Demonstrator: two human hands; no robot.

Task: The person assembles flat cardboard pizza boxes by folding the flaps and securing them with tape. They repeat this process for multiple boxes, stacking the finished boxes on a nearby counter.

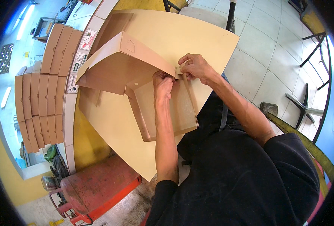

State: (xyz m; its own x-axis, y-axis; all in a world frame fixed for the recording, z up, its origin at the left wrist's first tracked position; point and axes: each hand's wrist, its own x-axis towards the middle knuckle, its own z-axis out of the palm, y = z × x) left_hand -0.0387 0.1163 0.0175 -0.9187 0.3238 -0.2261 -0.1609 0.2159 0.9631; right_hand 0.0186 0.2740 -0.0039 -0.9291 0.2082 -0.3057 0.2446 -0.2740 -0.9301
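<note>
One open cardboard box (182,109) lay on the cream tabletop (204,34), its lid (106,71) raised, apparently leaving the inside reachable. The left hand (163,84) reached in, fingers curled at a corner, seemingly bracing it; whether they gripped could not be told. Opposite, the right hand (196,68) pinched that corner's edge, probably to steady the fold.

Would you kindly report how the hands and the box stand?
Right hand grips a corner of the cardboard box; left hand at same corner, grip unclear. Lid open, box on table. Stacked boxes off left, clear of both hands.
</note>
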